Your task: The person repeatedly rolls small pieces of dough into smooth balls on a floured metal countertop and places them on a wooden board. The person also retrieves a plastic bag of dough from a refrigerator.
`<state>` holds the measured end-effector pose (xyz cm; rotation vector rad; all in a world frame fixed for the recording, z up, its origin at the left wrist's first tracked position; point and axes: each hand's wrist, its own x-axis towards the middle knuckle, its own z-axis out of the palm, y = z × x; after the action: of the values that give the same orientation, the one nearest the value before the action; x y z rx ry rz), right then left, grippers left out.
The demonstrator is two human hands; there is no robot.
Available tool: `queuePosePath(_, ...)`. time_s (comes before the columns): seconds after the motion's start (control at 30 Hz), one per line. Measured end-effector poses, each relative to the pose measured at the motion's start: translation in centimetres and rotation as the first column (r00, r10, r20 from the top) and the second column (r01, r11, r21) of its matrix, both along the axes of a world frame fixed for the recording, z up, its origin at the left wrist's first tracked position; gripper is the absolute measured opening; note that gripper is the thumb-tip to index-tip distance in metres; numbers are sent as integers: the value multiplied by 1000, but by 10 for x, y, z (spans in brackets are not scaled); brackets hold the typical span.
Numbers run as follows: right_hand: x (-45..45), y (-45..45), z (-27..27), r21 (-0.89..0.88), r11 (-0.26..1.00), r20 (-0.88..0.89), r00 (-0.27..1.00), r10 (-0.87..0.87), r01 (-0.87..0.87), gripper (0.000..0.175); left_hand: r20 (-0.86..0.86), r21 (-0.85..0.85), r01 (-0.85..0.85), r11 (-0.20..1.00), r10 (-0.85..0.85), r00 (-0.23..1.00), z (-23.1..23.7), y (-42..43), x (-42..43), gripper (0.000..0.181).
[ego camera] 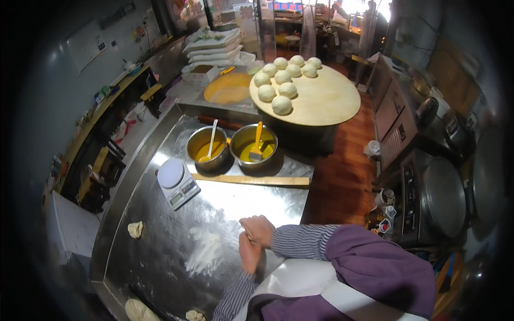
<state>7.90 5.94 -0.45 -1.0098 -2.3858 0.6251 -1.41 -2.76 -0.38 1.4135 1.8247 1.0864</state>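
Note:
Close together over the steel worktop [160, 248], my left hand [249, 252] and my right hand [259, 230] touch near the front edge. Their fingers are bent; whether anything lies between them is hidden. Loose white flour [207, 250] is spread just left of them. A small dough piece [135, 230] lies at the left, another dough piece [195, 315] at the bottom, beside a larger dough lump [138, 309]. Behind the hands is a white kitchen scale [178, 184] with a bare round plate. Several dough balls [282, 104] rest on a round wooden board [329, 96].
A flat wooden strip [253, 179] crosses the worktop. Beyond it stand a metal pot with a ladle [207, 148] and a metal pot with a yellow-handled brush [253, 145]. A raised rim borders the worktop's left side. A round griddle [445, 196] stands at the right.

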Motion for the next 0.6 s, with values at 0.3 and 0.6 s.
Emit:
queuePosePath(0.3,-18,5,45,-155,967,22,979,-201,202,20,-76,-22,-104,994,102,992,-5,27,-12,26)
queuePosePath(0.6,-29,28,13,-19,967,104,962,-252,255,19,545,-127,-117,985,168,821,-3,10,-19,52)
